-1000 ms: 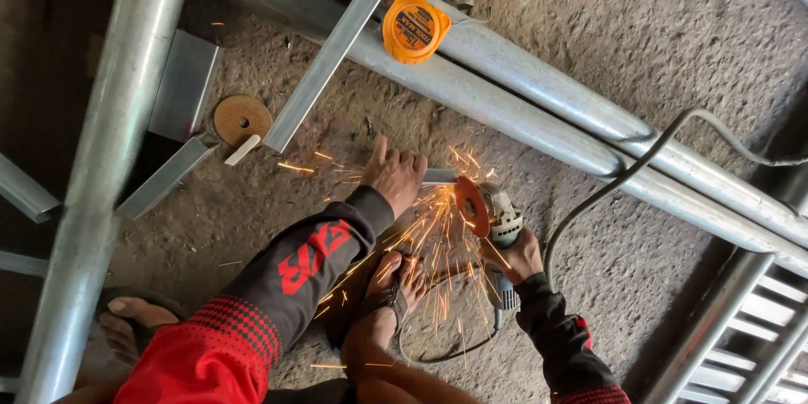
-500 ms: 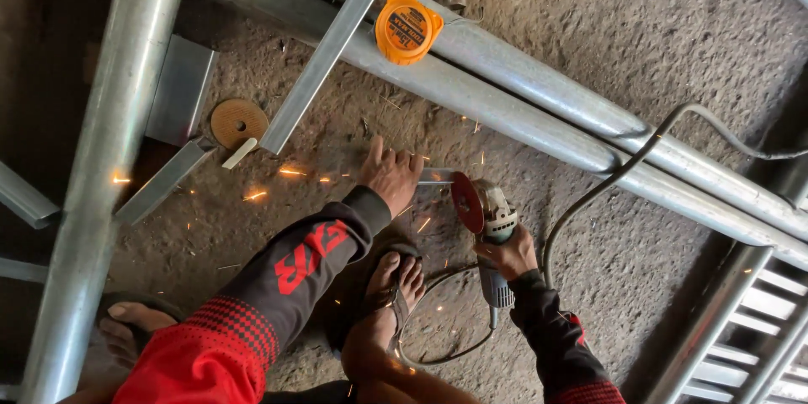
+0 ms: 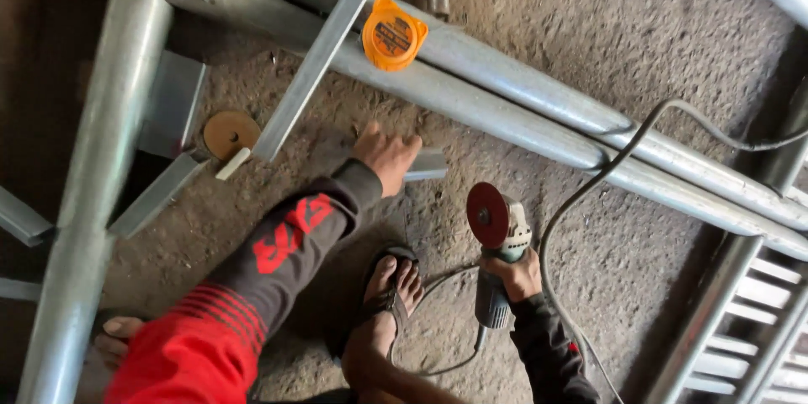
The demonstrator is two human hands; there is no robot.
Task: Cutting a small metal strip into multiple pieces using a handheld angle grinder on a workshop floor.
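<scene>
My left hand (image 3: 386,156) presses down on a short grey metal bar (image 3: 423,164) lying on the concrete floor, its cut end sticking out to the right of my fingers. My right hand (image 3: 514,273) grips the body of an angle grinder (image 3: 498,252), whose red cutting disc (image 3: 487,215) is lifted clear of the bar, a little below and right of it. No sparks show. My sandalled foot (image 3: 394,286) rests on the floor between my two arms.
Long galvanised pipes (image 3: 539,109) run diagonally across the floor, an orange tape measure (image 3: 393,34) resting on them. A thin steel bar (image 3: 316,59) and a tan disc (image 3: 231,133) lie to the left. The grinder's grey cable (image 3: 606,168) loops right. A metal grille (image 3: 757,328) sits bottom right.
The grinder was cutting the bar with sparks flying; the sparks have stopped and my right hand has pulled the grinder down and away from the bar. My left hand stays on the bar.
</scene>
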